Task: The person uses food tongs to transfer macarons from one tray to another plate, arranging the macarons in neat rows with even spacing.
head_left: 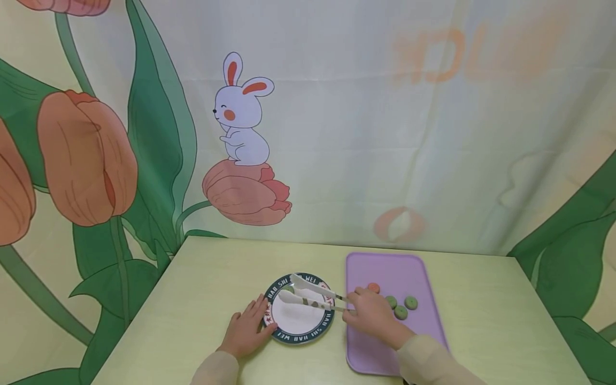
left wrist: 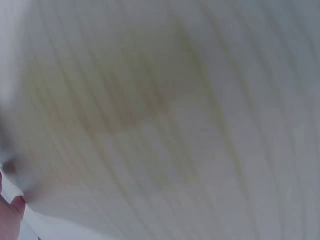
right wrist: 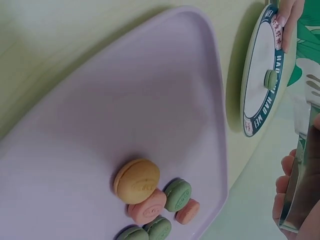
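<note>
My right hand (head_left: 370, 313) grips a pair of tongs (head_left: 313, 303) with white tips and metal arms. The tips are spread apart over a white plate (head_left: 293, 319) with a dark lettered rim. A green toy macaron (right wrist: 270, 79) lies on that plate, partly covered by the tongs in the head view. Resting on the plate's left rim is my left hand (head_left: 247, 327), fingers fairly straight. Under and beside the right hand is a purple tray (head_left: 370, 355) with several green macarons (head_left: 410, 302), an orange-yellow one (right wrist: 137, 180) and pink ones (right wrist: 149, 206).
Both the plate and the tray stand on a pale wood-grain table (head_left: 486, 321). A curtain (head_left: 337, 133) printed with a rabbit and tulips hangs behind the far table edge. The left wrist view is mostly a blurred pale surface.
</note>
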Demonstrator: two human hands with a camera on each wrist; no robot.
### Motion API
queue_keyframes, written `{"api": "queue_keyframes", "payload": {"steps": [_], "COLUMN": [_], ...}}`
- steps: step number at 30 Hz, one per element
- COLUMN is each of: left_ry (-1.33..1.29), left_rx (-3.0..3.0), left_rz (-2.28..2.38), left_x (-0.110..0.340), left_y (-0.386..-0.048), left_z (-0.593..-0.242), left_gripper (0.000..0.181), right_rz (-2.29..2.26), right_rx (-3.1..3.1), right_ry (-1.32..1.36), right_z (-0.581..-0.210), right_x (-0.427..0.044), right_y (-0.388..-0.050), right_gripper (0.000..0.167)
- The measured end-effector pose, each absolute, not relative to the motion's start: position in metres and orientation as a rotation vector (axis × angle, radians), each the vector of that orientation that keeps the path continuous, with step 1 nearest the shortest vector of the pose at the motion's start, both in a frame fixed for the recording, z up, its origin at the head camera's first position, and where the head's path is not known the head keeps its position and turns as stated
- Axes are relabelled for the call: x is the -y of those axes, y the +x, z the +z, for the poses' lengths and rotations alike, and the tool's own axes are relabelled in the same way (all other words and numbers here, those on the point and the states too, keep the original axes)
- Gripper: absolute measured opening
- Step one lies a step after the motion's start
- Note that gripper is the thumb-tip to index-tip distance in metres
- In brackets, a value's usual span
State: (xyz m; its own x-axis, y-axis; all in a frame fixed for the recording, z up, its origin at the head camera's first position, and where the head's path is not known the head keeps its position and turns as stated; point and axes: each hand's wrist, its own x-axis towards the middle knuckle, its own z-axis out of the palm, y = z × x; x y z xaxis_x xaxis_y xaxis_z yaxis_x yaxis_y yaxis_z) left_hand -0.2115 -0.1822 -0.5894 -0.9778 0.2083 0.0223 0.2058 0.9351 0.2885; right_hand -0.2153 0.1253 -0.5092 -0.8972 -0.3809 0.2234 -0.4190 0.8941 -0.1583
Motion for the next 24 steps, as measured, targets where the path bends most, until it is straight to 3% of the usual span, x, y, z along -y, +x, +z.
{"api": "queue_keyframes", "payload": {"steps": [24], "left_ry": [0.344], "left_rx": [-3.096], "left_rz": [0.465], "left_x": [0.183], "left_y": [-0.214], "left_z": [-0.594], "left_gripper": [0.072], "right_rz": [0.21], "right_rx": [2.724], "right_ry": [0.753], "right_z": [-0.503], "right_x": [-0.163], "right_y": [-0.195], "right_gripper": [0.017]}}
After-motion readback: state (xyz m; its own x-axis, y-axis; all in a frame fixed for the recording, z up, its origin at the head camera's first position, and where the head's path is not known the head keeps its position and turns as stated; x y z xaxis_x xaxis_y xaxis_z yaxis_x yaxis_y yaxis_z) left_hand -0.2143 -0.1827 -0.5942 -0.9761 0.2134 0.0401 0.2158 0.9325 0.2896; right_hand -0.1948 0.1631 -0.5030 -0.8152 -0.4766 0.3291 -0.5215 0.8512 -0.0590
